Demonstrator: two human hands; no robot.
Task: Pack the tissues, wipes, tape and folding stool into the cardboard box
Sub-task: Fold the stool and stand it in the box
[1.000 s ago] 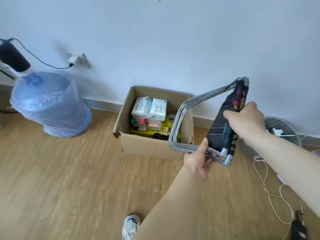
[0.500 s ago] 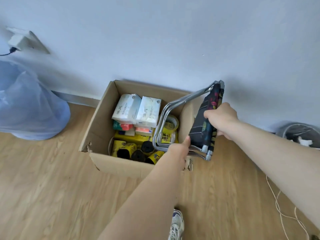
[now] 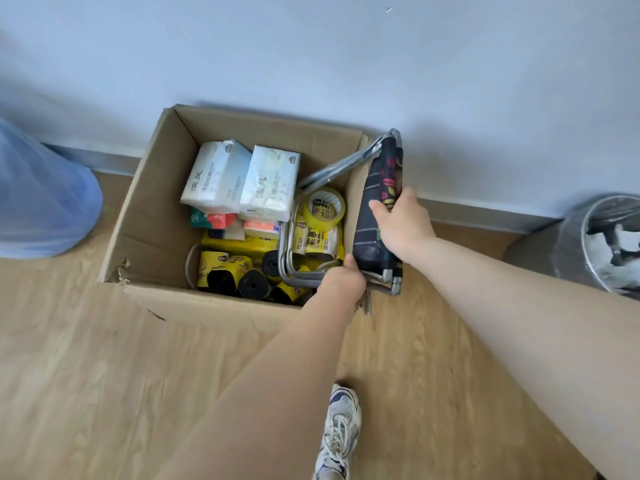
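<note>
An open cardboard box stands on the wood floor against the wall. Inside lie two white tissue packs, small wipes packs, a roll of yellow tape and several yellow-and-black rolls. The folding stool, folded, with dark patterned fabric and a silver tube frame, hangs over the box's right wall, its frame dipping into the box. My left hand grips the frame's lower corner. My right hand clasps the fabric seat.
A blue water jug in plastic wrap stands left of the box. A wire waste bin with a plastic liner sits at the right by the wall. My sneaker is on the floor in front of the box.
I have stepped closer, so the box looks larger. Both hands have carried the folded stool down and left, from beside the box to over its right wall, with the frame entering the box.
</note>
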